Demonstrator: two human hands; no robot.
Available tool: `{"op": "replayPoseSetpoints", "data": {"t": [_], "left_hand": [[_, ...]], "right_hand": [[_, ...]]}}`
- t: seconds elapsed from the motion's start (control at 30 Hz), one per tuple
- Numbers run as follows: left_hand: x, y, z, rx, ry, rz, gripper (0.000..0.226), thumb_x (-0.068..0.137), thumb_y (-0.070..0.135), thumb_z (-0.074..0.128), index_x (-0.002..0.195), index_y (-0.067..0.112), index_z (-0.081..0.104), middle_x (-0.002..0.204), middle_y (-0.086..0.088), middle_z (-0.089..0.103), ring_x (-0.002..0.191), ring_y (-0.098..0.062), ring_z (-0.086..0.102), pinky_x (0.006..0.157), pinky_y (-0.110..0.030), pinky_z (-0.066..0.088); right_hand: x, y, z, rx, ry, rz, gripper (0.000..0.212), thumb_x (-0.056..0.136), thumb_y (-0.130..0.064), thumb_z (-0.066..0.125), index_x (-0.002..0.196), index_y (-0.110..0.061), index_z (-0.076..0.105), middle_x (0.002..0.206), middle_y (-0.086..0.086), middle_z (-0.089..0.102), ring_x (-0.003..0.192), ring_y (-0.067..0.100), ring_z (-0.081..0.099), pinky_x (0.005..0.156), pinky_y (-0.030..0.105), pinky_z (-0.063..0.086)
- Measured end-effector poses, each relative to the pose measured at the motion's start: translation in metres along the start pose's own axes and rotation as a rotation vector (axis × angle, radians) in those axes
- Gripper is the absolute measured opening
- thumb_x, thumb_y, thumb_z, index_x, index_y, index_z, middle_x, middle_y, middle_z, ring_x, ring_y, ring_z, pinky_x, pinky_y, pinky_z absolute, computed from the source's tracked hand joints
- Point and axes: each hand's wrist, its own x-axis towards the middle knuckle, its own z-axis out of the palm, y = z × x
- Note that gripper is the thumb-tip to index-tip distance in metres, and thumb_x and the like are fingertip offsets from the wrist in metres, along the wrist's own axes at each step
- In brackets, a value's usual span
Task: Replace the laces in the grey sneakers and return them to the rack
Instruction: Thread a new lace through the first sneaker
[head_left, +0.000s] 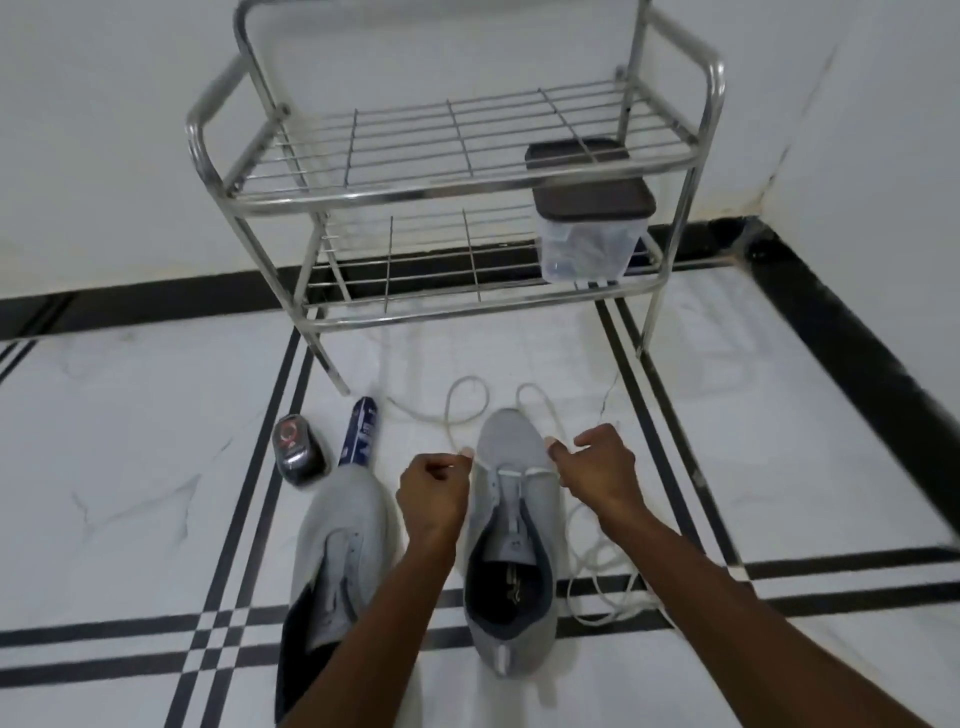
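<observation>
Two grey sneakers stand on the tiled floor, toes toward the rack. The right sneaker has a white lace threaded through its lowest eyelets. My left hand pinches one lace end at the shoe's left side. On the other side my right hand pinches the other end. Both ends loop out over the floor past the toe. The left sneaker has no lace and is partly hidden by my left forearm. The steel rack stands just behind the shoes.
A clear box with a dark lid sits on the rack's lower shelf at the right. A small dark bottle and a blue tube lie left of the shoes. A loose white lace lies coiled right of the right sneaker.
</observation>
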Motion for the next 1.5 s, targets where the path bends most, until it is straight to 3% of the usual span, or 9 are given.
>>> {"op": "replayPoseSetpoints", "data": {"t": [0.17, 0.27, 0.33, 0.5, 0.67, 0.9, 1.17, 1.37, 1.5], "left_hand": [[0.002, -0.015, 0.021, 0.054, -0.089, 0.01, 0.029, 0.08, 0.043, 0.085, 0.081, 0.017, 0.072, 0.081, 0.005, 0.072, 0.079, -0.007, 0.066, 0.078, -0.026, 0.053], [0.005, -0.013, 0.024, 0.091, -0.097, 0.118, 0.019, 0.08, 0.026, 0.087, 0.077, 0.015, 0.071, 0.074, 0.005, 0.071, 0.07, -0.005, 0.065, 0.067, -0.012, 0.048], [0.009, -0.015, 0.024, 0.117, -0.086, 0.177, 0.016, 0.081, 0.021, 0.086, 0.075, 0.016, 0.072, 0.072, 0.006, 0.07, 0.067, -0.003, 0.064, 0.061, -0.006, 0.043], [0.008, -0.03, 0.023, 0.162, -0.017, 0.245, 0.025, 0.087, 0.029, 0.08, 0.07, 0.014, 0.069, 0.066, 0.003, 0.069, 0.065, -0.012, 0.063, 0.061, -0.025, 0.043], [0.004, -0.036, 0.027, 0.132, 0.037, 0.203, 0.025, 0.095, 0.031, 0.071, 0.081, 0.011, 0.065, 0.074, 0.0, 0.069, 0.073, -0.018, 0.064, 0.068, -0.033, 0.046], [0.001, -0.033, 0.026, 0.067, 0.067, 0.187, 0.017, 0.1, 0.023, 0.064, 0.089, 0.011, 0.06, 0.079, 0.0, 0.073, 0.075, -0.01, 0.07, 0.061, -0.006, 0.043], [-0.003, -0.027, 0.021, 0.024, 0.048, 0.194, 0.018, 0.103, 0.018, 0.061, 0.087, 0.014, 0.053, 0.079, -0.005, 0.074, 0.07, -0.008, 0.071, 0.059, -0.004, 0.044], [0.002, -0.029, 0.014, -0.016, -0.079, 0.205, 0.026, 0.097, 0.035, 0.067, 0.088, 0.011, 0.066, 0.08, -0.004, 0.074, 0.079, -0.022, 0.072, 0.081, -0.043, 0.059], [-0.004, -0.005, 0.005, -0.135, -0.206, 0.194, 0.025, 0.103, 0.032, 0.059, 0.093, 0.015, 0.074, 0.091, 0.003, 0.077, 0.088, -0.009, 0.07, 0.082, -0.028, 0.055]], "right_hand": [[-0.003, 0.018, 0.023, 0.018, -0.134, 0.106, 0.044, 0.074, -0.052, 0.077, 0.068, -0.01, 0.063, 0.066, 0.008, 0.064, 0.068, 0.027, 0.067, 0.059, 0.031, 0.051], [-0.001, 0.02, 0.03, 0.108, -0.057, 0.072, 0.037, 0.083, -0.035, 0.079, 0.059, -0.012, 0.061, 0.053, -0.002, 0.054, 0.056, 0.017, 0.055, 0.057, 0.027, 0.042], [-0.002, 0.02, 0.033, 0.153, -0.056, 0.06, 0.026, 0.084, -0.03, 0.08, 0.066, -0.014, 0.071, 0.063, -0.006, 0.063, 0.063, 0.012, 0.06, 0.058, 0.023, 0.045], [-0.008, 0.022, 0.041, 0.182, -0.049, -0.019, 0.015, 0.085, -0.029, 0.078, 0.074, -0.024, 0.069, 0.079, -0.01, 0.071, 0.08, 0.008, 0.066, 0.074, 0.025, 0.05], [-0.014, 0.02, 0.043, 0.201, -0.061, 0.014, 0.005, 0.087, -0.025, 0.07, 0.085, -0.02, 0.068, 0.088, -0.008, 0.07, 0.083, 0.01, 0.063, 0.066, 0.023, 0.042], [-0.014, 0.025, 0.045, 0.326, -0.036, 0.039, 0.012, 0.083, -0.025, 0.075, 0.077, -0.019, 0.066, 0.077, -0.004, 0.068, 0.069, 0.011, 0.059, 0.065, 0.026, 0.044], [-0.018, 0.025, 0.044, 0.337, -0.033, 0.017, 0.01, 0.086, -0.023, 0.075, 0.084, -0.017, 0.068, 0.078, -0.004, 0.068, 0.072, 0.009, 0.061, 0.069, 0.025, 0.047], [-0.022, 0.014, 0.038, 0.296, -0.089, -0.144, 0.015, 0.097, -0.027, 0.065, 0.096, -0.013, 0.071, 0.091, -0.007, 0.07, 0.086, 0.004, 0.063, 0.077, 0.02, 0.047], [-0.025, -0.013, 0.027, 0.265, -0.164, -0.195, 0.021, 0.102, -0.026, 0.057, 0.102, -0.014, 0.073, 0.1, -0.006, 0.074, 0.093, 0.005, 0.066, 0.075, 0.017, 0.049]]}}
